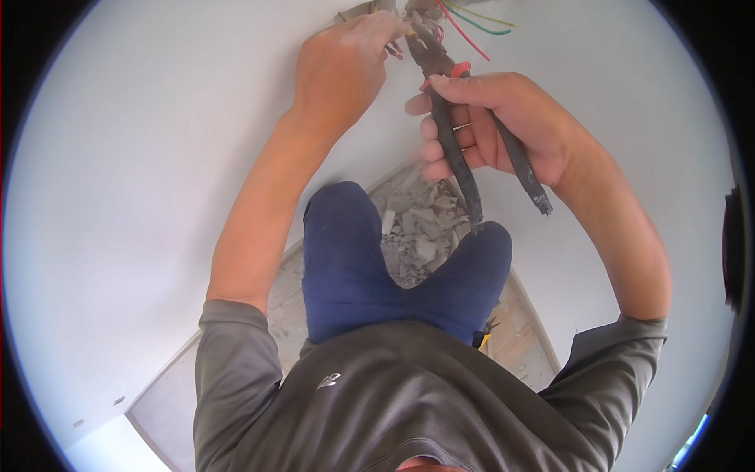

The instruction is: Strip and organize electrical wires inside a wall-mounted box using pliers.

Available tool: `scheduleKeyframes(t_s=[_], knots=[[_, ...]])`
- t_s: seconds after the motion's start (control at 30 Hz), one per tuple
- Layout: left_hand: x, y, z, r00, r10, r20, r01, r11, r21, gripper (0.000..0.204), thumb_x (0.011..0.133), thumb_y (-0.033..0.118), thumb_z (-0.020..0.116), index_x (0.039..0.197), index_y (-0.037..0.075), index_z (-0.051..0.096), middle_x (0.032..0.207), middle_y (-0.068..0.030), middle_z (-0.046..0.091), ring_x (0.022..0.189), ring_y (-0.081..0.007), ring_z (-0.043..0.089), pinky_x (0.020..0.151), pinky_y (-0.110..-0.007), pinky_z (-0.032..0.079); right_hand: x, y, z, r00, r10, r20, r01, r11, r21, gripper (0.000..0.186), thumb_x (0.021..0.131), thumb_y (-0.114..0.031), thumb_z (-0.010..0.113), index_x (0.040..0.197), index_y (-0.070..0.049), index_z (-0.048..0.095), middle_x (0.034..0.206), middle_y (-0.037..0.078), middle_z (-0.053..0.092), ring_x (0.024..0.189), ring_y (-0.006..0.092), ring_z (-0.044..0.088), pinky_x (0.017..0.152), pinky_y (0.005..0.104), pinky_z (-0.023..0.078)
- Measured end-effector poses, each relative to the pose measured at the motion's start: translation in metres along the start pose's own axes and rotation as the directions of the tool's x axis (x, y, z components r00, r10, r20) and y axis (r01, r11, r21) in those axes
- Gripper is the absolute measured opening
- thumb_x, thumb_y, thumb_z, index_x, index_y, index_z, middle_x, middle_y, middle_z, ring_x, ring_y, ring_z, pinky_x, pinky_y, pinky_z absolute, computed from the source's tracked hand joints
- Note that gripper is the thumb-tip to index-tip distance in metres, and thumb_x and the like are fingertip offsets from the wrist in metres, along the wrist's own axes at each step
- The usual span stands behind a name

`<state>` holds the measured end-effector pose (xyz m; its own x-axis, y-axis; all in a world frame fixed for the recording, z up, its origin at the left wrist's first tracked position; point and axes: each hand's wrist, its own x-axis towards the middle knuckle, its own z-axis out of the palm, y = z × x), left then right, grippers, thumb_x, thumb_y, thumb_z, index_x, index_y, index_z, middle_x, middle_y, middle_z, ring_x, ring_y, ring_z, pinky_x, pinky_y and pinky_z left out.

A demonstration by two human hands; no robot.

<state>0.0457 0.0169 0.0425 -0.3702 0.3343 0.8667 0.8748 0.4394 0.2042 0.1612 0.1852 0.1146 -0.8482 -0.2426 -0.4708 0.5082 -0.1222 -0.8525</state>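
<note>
My right hand is wrapped around a pair of pliers with long black handles and red collars near the pivot. The handles are spread apart, and the jaws point up to a rough hole in the white wall. Right beside the jaws, my left hand is closed in a pinch at the hole. What its fingertips hold is hidden, though short wire ends show just below them. A red wire and a green wire stick out of the hole to the right of the pliers.
Broken plaster rubble lies on the floor at the foot of the wall, between my knees. A yellow and black tool shows partly by my right thigh. A dark object is at the far right edge.
</note>
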Motion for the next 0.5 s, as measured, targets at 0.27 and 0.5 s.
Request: scheduleKeyframes(t_s=[0.27, 0.5], knots=[[0.0016, -0.0009, 0.0001, 0.996, 0.079, -0.033, -0.077, 0.995, 0.063, 0.021, 0.075, -0.002, 0.064, 0.092, 0.011, 0.067, 0.081, -0.0059, 0.070, 0.069, -0.0259, 0.067, 0.058, -0.036, 0.053, -0.0058, -0.0012, 0.0028, 0.999, -0.021, 0.044, 0.019, 0.999, 0.035, 0.032, 0.097, -0.021, 0.052, 0.109, 0.008, 0.056, 0.093, 0.016, 0.063, 0.084, 0.0256, 0.067, 0.079, 0.0385, 0.058], [0.0081, 0.0054, -0.0048, 0.994, 0.096, -0.044, -0.093, 0.993, 0.075, 0.023, 0.075, -0.003, 0.062, 0.092, 0.011, 0.067, 0.082, -0.0056, 0.070, 0.069, -0.0249, 0.068, 0.059, -0.036, 0.053, -0.0003, 0.0008, 0.0015, 0.995, -0.048, 0.086, 0.040, 0.995, 0.094, 0.031, 0.097, -0.021, 0.051, 0.108, 0.008, 0.055, 0.087, 0.012, 0.062, 0.077, 0.0198, 0.063, 0.070, 0.0346, 0.055]])
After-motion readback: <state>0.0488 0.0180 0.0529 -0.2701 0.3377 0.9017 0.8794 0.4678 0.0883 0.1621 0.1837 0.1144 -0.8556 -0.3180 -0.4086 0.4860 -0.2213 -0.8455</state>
